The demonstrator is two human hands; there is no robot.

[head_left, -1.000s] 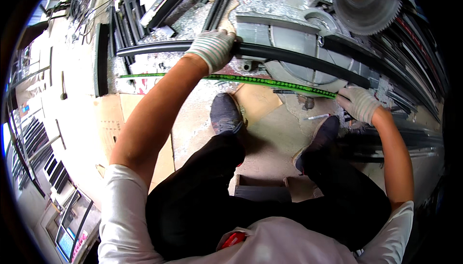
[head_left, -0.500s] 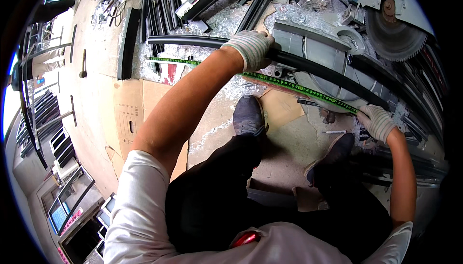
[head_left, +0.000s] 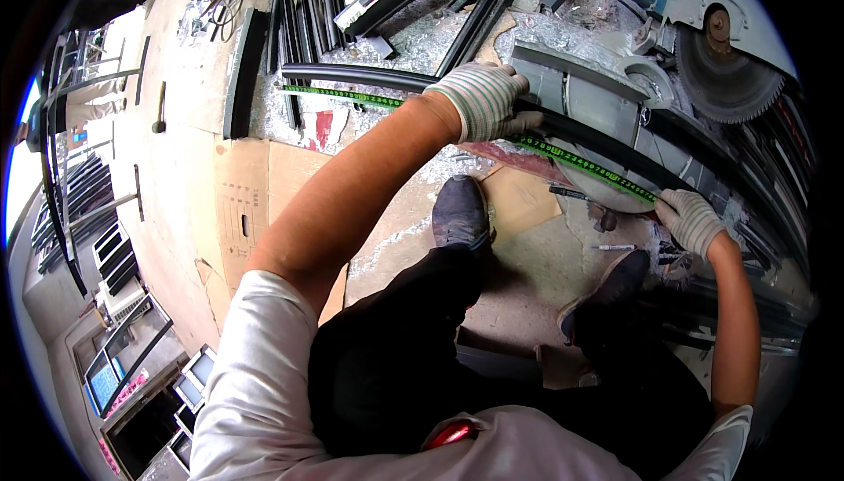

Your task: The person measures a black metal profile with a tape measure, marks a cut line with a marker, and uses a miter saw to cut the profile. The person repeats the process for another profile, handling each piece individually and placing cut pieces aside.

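A long black profile (head_left: 607, 141) runs from upper left to lower right over the base of a saw. My left hand (head_left: 479, 101), in a striped knit glove, is closed over its middle, thumb on the near side. Along the profile's near edge stretches the green blade of a tape measure (head_left: 589, 165); it passes behind my left hand and wrist. At the right, my gloved right hand (head_left: 692, 219) is closed on the tape near the profile's right part. Whether a tape case is inside that hand is hidden.
A large toothed saw blade (head_left: 730, 76) stands at upper right, near the profile. Dark profiles (head_left: 303, 19) lie at the back. A marker (head_left: 615, 247) and flattened cardboard (head_left: 242, 208) lie on the floor. My shoes (head_left: 461, 210) are just below the tape.
The tape's left part has moved up, closer to the profile's near edge. My left thumb now shows stretched out below the profile. My right hand stays nearly in place.
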